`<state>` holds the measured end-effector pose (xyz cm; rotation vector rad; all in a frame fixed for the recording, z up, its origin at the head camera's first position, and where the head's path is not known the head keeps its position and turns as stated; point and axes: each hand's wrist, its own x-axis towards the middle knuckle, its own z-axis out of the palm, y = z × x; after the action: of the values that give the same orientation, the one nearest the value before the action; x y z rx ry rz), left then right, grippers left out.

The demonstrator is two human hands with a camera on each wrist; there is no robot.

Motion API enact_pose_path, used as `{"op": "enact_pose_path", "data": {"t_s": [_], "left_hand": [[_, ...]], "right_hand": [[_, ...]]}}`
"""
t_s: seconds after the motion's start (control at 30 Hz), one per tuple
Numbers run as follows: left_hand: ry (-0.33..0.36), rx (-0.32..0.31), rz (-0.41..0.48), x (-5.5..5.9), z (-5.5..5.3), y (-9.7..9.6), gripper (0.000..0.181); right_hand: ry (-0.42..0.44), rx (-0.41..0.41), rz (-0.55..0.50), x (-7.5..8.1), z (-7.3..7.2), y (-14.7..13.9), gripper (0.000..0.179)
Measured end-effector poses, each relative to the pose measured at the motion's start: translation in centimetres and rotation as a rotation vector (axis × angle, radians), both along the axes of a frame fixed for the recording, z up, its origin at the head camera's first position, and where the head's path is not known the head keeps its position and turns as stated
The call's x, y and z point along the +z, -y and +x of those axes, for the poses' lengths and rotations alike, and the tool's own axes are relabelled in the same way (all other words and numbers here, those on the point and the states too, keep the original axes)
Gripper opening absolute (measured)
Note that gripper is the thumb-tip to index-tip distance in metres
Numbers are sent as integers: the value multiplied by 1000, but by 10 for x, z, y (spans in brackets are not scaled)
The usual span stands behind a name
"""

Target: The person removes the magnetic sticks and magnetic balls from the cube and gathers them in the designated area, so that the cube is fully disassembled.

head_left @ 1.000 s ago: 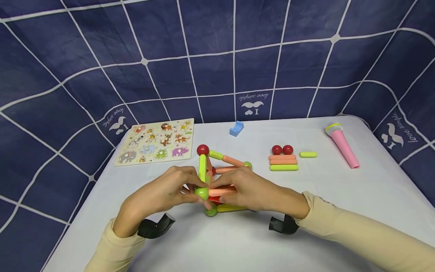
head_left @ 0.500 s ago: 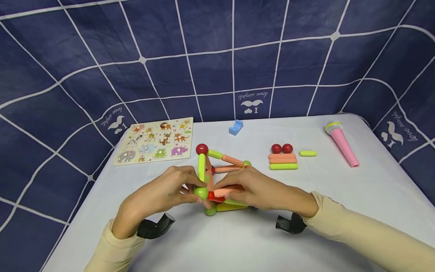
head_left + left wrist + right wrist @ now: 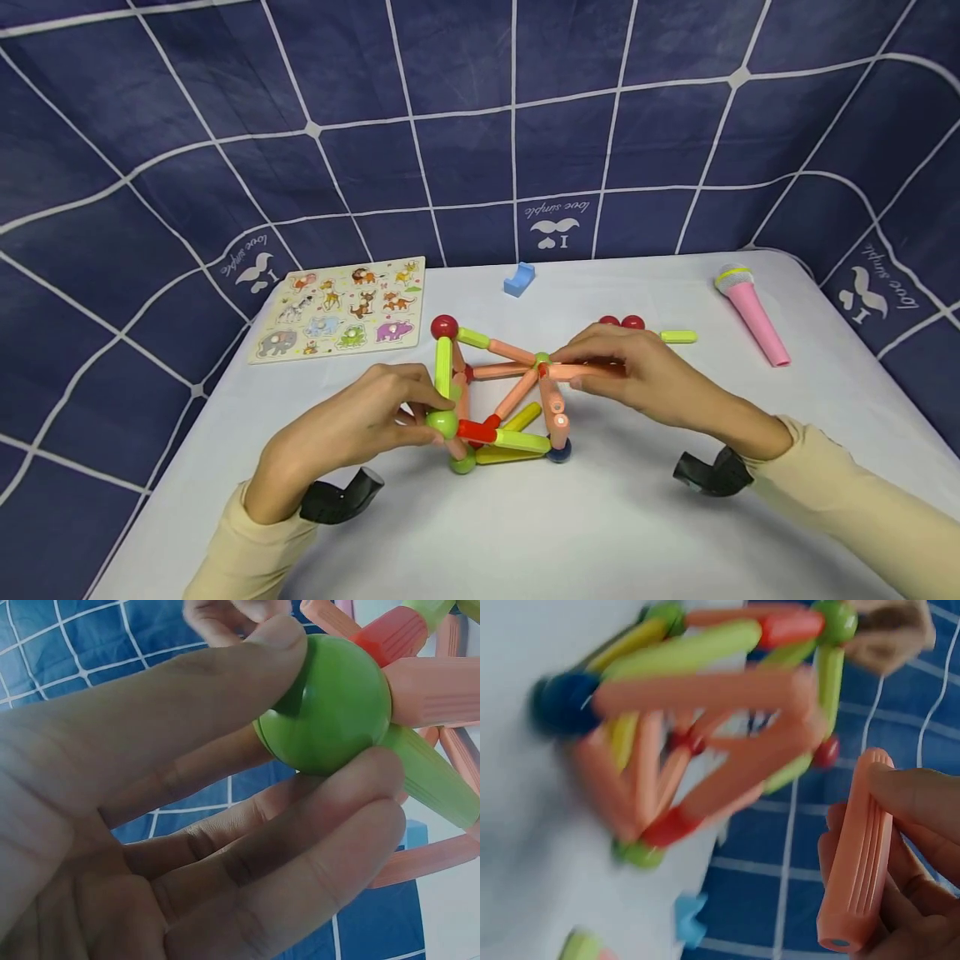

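Note:
A frame of magnetic building sticks and balls stands on the table in the head view, with a red ball (image 3: 444,327) at its far corner and a dark blue ball (image 3: 558,450) at its near right. My left hand (image 3: 393,408) pinches a green ball (image 3: 334,705) at the frame's upper near corner; a red and lime stick joint runs right from it. My right hand (image 3: 637,371) holds a loose salmon stick (image 3: 859,847) between thumb and fingers, apart from the frame in the right wrist view. Two salmon sticks (image 3: 557,408) rise near the blue ball.
An animal puzzle board (image 3: 341,312) lies at the back left. Farther right are a small blue block (image 3: 519,280), red balls (image 3: 632,322), a short lime stick (image 3: 678,337) and a pink toy microphone (image 3: 757,321). My right hand hides several sticks by the red balls.
My right hand has moved right and away from the green ball, carrying the salmon stick and uncovering the frame's right side. The left hand stays on the green ball.

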<state>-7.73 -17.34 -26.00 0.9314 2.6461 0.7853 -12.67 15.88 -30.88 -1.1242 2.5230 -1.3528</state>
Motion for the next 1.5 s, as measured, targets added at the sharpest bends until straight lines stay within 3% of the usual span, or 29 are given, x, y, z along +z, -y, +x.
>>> {"op": "enact_pose_path", "data": {"t_s": [0.17, 0.4, 0.8, 0.97, 1.23, 1.3, 1.5], "left_hand": [[9, 6, -9, 1, -1, -1, 34], [7, 1, -16, 0, -3, -3, 33], [9, 14, -11, -1, 0, -2, 35], [-3, 9, -5, -2, 0, -1, 33], [-12, 0, 10, -1, 2, 0, 32], [-10, -2, 9, -1, 2, 0, 33], [-12, -5, 8, -1, 2, 0, 34]], "right_hand": [[30, -145, 105, -28, -19, -27, 25], [7, -216, 170, -74, -32, -46, 20], [-163, -237, 200, -100, -39, -53, 20], [-201, -261, 205, -105, -42, -53, 20], [-174, -258, 206, -102, -43, -51, 17], [-172, -236, 181, -98, -42, -49, 19], [-15, -114, 51, -71, -29, -26, 35]]}}
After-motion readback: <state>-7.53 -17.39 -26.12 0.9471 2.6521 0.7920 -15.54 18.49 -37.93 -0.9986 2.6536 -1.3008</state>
